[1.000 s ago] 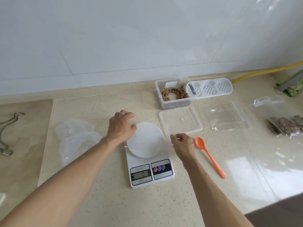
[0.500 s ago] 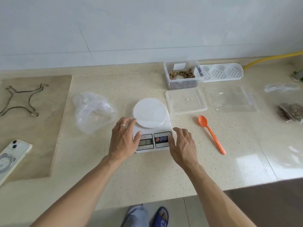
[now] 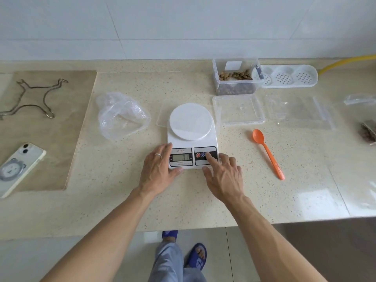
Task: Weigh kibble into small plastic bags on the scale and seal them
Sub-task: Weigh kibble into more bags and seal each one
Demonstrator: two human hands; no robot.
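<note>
The scale sits mid-desk, its round platform bare and its display lit. The right hand lies relaxed with a straight forefinger pressing a button on the panel; the left hand, fingers straight, steadies the scale's left edge. By my judgement this is setup, zeroing before a portion. The kibble waits in its tub behind, the orange spoon lies unused, empty bags lie flat, and one filled bag shows at right.
</note>
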